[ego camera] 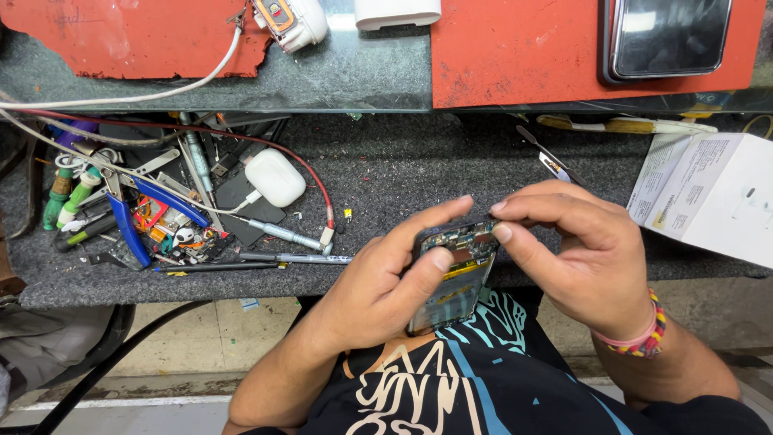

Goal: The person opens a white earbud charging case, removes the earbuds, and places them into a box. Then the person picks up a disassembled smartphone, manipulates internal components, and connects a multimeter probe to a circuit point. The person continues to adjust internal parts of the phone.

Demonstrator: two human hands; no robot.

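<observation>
An opened phone (451, 278) with its back cover off shows a circuit board and a yellow-edged battery. My left hand (378, 286) grips it from the left, thumb on the board and index finger stretched over its top edge. My right hand (580, 250) pinches the phone's upper right corner with thumb and fingertips. A colourful bracelet (644, 338) sits on my right wrist. The phone is held just above my lap, at the front edge of the dark workbench (386, 169).
A pile of tools lies at the left: blue-handled pliers (129, 221), screwdrivers (278, 234), green-handled tools (68, 197), a white charger (275, 177) with cable. Tweezers (555, 161) lie behind my right hand. A white box (713, 197) stands right. A dark-screened device (668, 36) rests on the red mat.
</observation>
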